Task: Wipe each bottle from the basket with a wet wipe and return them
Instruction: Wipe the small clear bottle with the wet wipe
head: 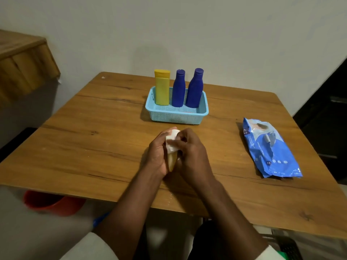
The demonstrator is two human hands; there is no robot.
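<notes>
We find both hands together over the table [93,147], near its front edge. The left hand [156,156] is curled round a pale bottle [171,162], of which only a cream strip shows between the palms; its top end is hidden. The right hand [189,152] grips a white wipe [171,142] and presses it against the upper part of that bottle, fingers bent over the cloth. We cannot tell whether the bottle's base touches the table.

Just beyond the hands stands a light blue basket [176,116], flat on the table. Three bottles stand upright inside it, along its far wall: a yellow bottle [162,89] at the end beyond the left hand, a blue bottle [178,89] beside it, and a second blue bottle [195,89] at the end beyond the right hand, leaning slightly. The near half of the basket holds no standing bottle.

Well apart from the right hand, out to its side, a blue wipes pack [270,149] lies flat on the table.

Below the table edge, on the left hand's side, we note a red tub [52,203].
</notes>
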